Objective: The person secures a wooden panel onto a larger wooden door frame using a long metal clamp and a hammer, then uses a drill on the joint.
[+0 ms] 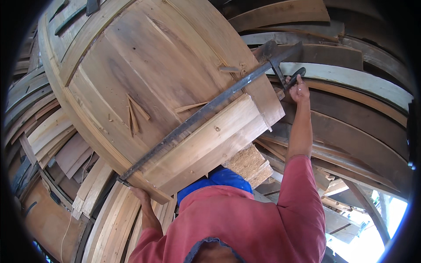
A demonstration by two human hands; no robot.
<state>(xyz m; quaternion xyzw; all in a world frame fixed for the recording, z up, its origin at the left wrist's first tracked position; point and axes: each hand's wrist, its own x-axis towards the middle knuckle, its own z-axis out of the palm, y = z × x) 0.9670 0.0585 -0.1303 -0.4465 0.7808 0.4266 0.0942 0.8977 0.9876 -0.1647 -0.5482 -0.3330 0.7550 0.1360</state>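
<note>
A long dark metal bar clamp (210, 106) lies slantwise across a wooden door (144, 65), spanning it from edge to edge. My right hand (299, 90) is closed around the clamp's dark handle (298, 75), just beyond the door's right edge. At the other end, my left hand (140, 193) is at the door's lower left edge, its fingers against the clamp's end jaw (123, 180) and partly hidden. Between the bar and my body runs the door's wide bottom rail (206, 142).
Thin wood offcuts (135, 115) and curled shavings lie on the door panel. Dark tools (70, 19) rest at its far left corner. Stacked boards (359, 118) crowd the right side, and more planks (109, 219) lie on the left. A rough wood block (247, 164) sits below the door.
</note>
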